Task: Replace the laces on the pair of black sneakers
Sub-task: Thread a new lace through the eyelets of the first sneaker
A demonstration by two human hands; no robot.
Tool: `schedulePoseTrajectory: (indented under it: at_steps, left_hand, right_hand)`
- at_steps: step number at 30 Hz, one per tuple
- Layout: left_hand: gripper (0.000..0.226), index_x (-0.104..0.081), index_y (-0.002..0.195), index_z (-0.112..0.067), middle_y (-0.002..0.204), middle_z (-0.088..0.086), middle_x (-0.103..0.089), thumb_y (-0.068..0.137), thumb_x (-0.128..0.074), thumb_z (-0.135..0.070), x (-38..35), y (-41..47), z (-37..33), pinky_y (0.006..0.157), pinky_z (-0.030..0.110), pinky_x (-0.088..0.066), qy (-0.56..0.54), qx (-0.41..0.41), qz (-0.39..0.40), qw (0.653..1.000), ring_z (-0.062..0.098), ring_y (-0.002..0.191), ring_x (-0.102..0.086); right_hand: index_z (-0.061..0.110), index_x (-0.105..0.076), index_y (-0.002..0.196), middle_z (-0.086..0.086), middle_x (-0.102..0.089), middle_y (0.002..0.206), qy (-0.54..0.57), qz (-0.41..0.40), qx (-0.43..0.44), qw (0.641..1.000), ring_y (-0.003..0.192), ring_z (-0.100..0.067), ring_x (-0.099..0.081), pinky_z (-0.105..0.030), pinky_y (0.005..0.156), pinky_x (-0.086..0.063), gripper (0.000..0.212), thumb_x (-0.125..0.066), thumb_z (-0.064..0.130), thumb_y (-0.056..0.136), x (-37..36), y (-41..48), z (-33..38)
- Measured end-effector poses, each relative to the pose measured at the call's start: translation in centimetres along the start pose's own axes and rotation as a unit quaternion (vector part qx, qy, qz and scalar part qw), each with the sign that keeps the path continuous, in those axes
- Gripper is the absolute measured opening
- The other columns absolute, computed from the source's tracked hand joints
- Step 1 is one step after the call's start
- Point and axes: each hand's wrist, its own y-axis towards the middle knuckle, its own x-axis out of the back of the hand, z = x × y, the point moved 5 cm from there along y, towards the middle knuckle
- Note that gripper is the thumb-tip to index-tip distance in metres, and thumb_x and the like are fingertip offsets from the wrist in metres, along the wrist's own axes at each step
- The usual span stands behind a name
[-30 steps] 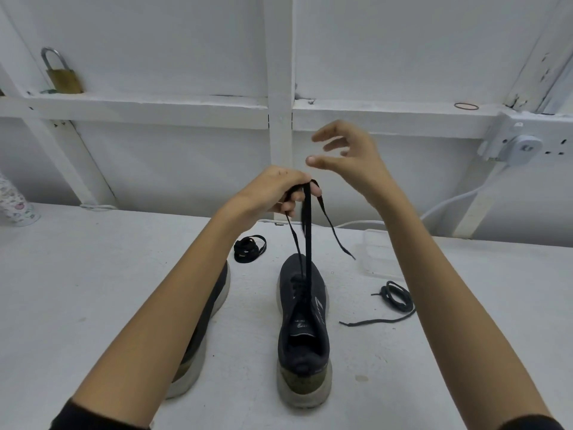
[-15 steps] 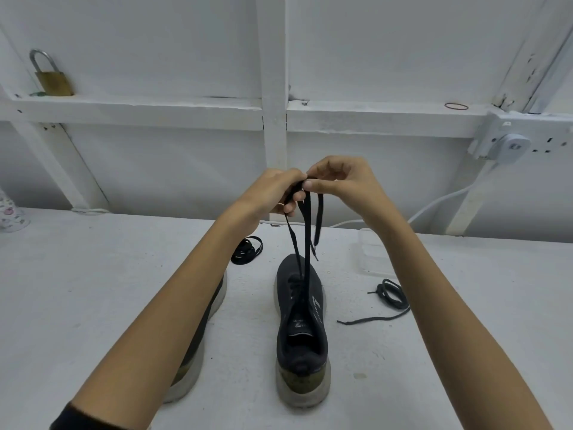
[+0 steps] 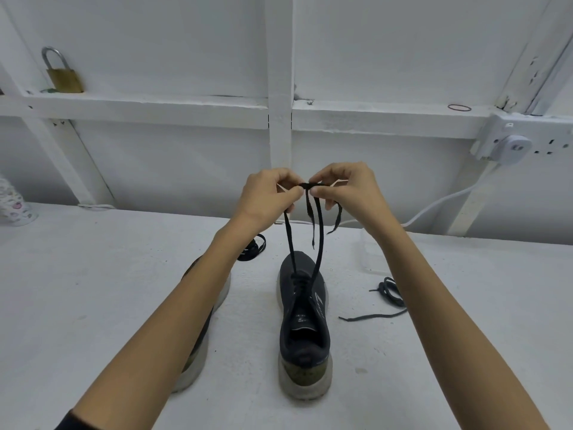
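Observation:
A black sneaker (image 3: 304,324) with a pale sole stands on the white table, toe pointing away from me. Its black lace (image 3: 319,237) runs up from the eyelets in two taut strands to my hands, held high above the toe. My left hand (image 3: 269,193) pinches one strand. My right hand (image 3: 344,189) pinches the other, and the two free ends dangle below it. The second sneaker (image 3: 201,339) lies to the left, mostly hidden behind my left forearm.
A coiled black lace (image 3: 252,248) lies behind my left wrist and a loose lace (image 3: 389,297) sprawls to the right of the sneaker. A clear plastic box (image 3: 369,252) sits by my right forearm. A patterned cup (image 3: 14,203) stands far left; a padlock (image 3: 63,74) rests on the ledge.
My right hand came down from open in the air and pinched the lace beside my left hand. Both hands now hold the strands apart, and the hands sit slightly lower.

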Motion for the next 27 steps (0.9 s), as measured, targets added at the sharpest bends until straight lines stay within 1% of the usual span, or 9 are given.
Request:
schedulePoseTrajectory:
  at_steps: [3,8,12,16,19,20,22,24,27]
  left_hand:
    - [0.013,-0.058,0.087,-0.022,0.079,-0.006,-0.064,0.089,-0.063,-0.01,0.3,-0.2,-0.4,0.07,0.037,-0.057,0.03,-0.047,-0.015,0.998,0.012,0.058,-0.065]
    - [0.022,-0.062,0.083,-0.019,0.084,-0.009,-0.062,0.092,-0.051,-0.002,-0.1,-0.9,0.4,0.074,0.043,-0.056,0.079,-0.064,-0.019,0.995,0.012,0.069,-0.067]
    - [0.017,-0.07,0.098,-0.013,0.104,0.001,-0.066,0.095,-0.054,-0.02,-1.0,-1.5,1.3,0.087,0.045,-0.055,-0.012,0.005,0.003,1.0,0.019,0.089,-0.067]
    - [0.017,-0.071,0.092,-0.01,0.104,-0.003,-0.065,0.092,-0.065,-0.027,-1.3,-1.7,1.8,0.095,0.043,-0.052,-0.079,0.047,0.01,0.996,0.014,0.097,-0.063]
    - [0.029,-0.072,0.09,-0.007,0.104,0.009,-0.071,0.087,-0.067,-0.035,-0.7,-1.8,2.5,0.096,0.046,-0.053,-0.183,0.101,-0.009,0.978,0.025,0.103,-0.066]
    - [0.032,-0.071,0.09,-0.003,0.099,0.015,-0.072,0.088,-0.066,-0.034,-0.3,-1.8,2.8,0.096,0.047,-0.053,-0.217,0.116,-0.016,0.969,0.03,0.099,-0.067]
    - [0.027,-0.062,0.077,-0.005,0.071,0.01,-0.065,0.094,-0.062,-0.026,0.6,-2.0,3.8,0.093,0.045,-0.055,-0.261,0.134,-0.042,0.955,0.027,0.069,-0.064]
    - [0.032,-0.047,0.067,-0.014,0.052,-0.005,-0.039,0.094,-0.062,-0.023,1.4,-2.6,5.1,0.075,0.037,-0.055,-0.263,0.154,-0.065,0.95,0.012,0.046,-0.039]
    - [0.033,-0.046,0.066,-0.017,0.054,-0.007,-0.027,0.09,-0.067,-0.025,2.4,-3.6,7.2,0.048,0.019,-0.039,-0.219,0.179,-0.097,0.954,0.008,0.046,-0.026]
  right_hand:
    - [0.007,-0.075,0.088,0.003,-0.063,0.062,-0.032,0.077,-0.043,0.996,0.045,-0.008,-0.048,-0.017,0.052,-0.042,0.006,-0.074,0.011,0.084,-0.7,-0.3,0.0]
    - [0.01,-0.068,0.077,0.002,-0.052,0.06,0.136,0.144,-0.112,0.974,0.044,-0.008,-0.035,-0.018,0.042,-0.025,0.014,-0.066,0.011,0.09,-1.5,-0.8,-0.1]
    - [0.011,-0.062,0.07,0.004,-0.046,0.054,0.196,0.114,-0.14,0.964,0.041,-0.008,-0.031,-0.019,0.041,-0.019,0.022,-0.065,0.013,0.091,-1.7,-0.8,-0.9]
    - [0.01,-0.063,0.073,0.006,-0.05,0.055,0.217,0.101,-0.142,0.96,0.041,-0.008,-0.029,-0.02,0.044,-0.017,0.019,-0.064,0.013,0.091,-1.9,-1.1,-1.5]
    - [0.009,-0.062,0.072,0.004,-0.05,0.056,0.218,0.094,-0.149,0.96,0.042,-0.01,-0.028,-0.022,0.045,-0.016,0.019,-0.065,0.012,0.091,-1.9,-1.3,-2.0]
    - [0.01,-0.061,0.07,0.006,-0.049,0.053,0.217,0.088,-0.154,0.96,0.042,-0.01,-0.027,-0.022,0.045,-0.016,0.021,-0.064,0.012,0.091,-1.8,-1.4,-2.3]
    - [0.009,-0.06,0.07,0.004,-0.048,0.055,0.222,0.079,-0.161,0.958,0.043,-0.011,-0.025,-0.022,0.045,-0.015,0.02,-0.065,0.011,0.09,-1.5,-1.7,-2.9]
    - [0.008,-0.06,0.073,0.0,-0.045,0.06,0.224,0.082,-0.17,0.956,0.045,-0.011,-0.022,-0.023,0.046,-0.013,0.018,-0.066,0.011,0.089,-1.3,-2.0,-3.6]
    - [0.011,-0.061,0.071,0.002,-0.036,0.057,0.189,0.104,-0.181,0.959,0.045,-0.01,-0.02,-0.023,0.045,-0.012,0.02,-0.07,0.015,0.088,-1.2,-2.8,-4.8]
